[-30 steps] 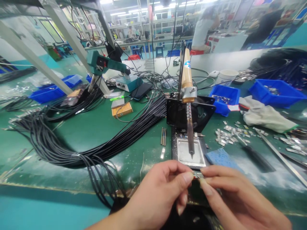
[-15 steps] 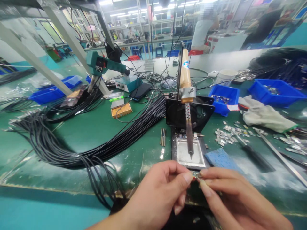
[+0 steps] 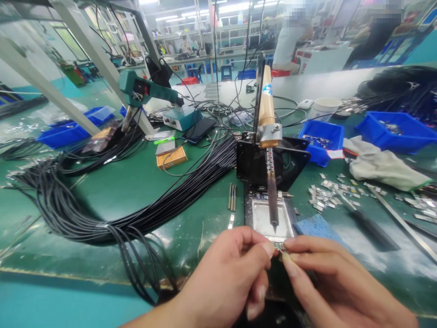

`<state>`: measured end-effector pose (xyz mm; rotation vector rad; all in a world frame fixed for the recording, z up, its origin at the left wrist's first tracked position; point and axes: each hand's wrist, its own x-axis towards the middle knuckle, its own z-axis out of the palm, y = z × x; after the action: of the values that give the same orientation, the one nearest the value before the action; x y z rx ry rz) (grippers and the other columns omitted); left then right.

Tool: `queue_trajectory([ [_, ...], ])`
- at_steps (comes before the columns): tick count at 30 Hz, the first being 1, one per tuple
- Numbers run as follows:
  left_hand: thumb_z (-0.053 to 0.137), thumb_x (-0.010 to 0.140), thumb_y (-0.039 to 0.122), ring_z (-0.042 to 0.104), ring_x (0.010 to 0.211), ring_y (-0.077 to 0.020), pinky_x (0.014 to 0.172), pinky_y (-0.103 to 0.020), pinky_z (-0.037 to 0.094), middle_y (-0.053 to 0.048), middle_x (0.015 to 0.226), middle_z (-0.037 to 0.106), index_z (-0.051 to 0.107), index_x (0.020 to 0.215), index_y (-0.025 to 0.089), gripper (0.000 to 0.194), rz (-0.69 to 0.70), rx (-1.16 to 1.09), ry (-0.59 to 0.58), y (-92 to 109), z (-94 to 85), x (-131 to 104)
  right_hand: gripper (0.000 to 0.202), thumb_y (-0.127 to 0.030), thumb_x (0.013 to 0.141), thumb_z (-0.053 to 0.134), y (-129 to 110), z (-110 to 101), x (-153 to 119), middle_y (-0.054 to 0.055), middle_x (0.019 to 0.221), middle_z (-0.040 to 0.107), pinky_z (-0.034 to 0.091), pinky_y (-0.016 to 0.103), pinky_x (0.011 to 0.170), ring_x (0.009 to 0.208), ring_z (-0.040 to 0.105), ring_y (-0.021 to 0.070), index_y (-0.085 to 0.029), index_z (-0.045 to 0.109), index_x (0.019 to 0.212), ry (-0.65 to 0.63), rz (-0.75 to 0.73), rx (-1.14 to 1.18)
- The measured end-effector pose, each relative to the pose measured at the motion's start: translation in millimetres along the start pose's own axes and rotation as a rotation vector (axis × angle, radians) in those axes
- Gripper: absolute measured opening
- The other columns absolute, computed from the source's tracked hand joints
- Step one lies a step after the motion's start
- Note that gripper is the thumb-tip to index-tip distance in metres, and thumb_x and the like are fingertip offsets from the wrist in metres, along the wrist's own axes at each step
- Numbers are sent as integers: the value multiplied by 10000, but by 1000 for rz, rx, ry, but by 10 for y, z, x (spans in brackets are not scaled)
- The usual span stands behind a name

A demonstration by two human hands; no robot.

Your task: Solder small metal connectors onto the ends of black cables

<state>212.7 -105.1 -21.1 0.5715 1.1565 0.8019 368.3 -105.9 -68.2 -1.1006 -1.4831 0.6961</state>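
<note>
Thumb and fingertips of my left hand (image 3: 235,269) are pinched together at the front edge of the bench. Facing it, my right hand (image 3: 327,269) pinches too. A tiny silvery connector (image 3: 279,246) with a bit of red shows between the two sets of fingertips; much of it is hidden. Just beyond my hands, a soldering iron (image 3: 271,182) with a wooden handle is clamped tip down. Its tip hangs over a shallow metal tray (image 3: 258,218). A blue sponge (image 3: 319,230) lies right of the tray.
A thick bundle of black cables (image 3: 164,205) curves across the left. Loose small metal parts (image 3: 322,193), a black-handled tool (image 3: 372,230), a glove (image 3: 385,168) and a blue bin (image 3: 322,136) are at right. A black fan (image 3: 249,161) stands behind the iron. Two people sit far back.
The view has shifted slightly, so the iron and the parts at right appear a little further right. Both hands keep their pinch on the small connector, with only slight finger movement.
</note>
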Motion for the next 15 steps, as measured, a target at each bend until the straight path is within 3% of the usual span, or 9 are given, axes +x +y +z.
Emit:
queue_trajectory([
  [15, 591, 941, 358, 313, 285, -33, 301, -125, 271, 79, 443, 461, 519, 785, 195, 236, -27, -34, 17, 118, 15, 38, 75, -172, 872, 732, 68, -44, 78, 22, 1010, 736, 613, 204, 732, 823, 746, 142, -241, 706, 859, -78, -94, -107],
])
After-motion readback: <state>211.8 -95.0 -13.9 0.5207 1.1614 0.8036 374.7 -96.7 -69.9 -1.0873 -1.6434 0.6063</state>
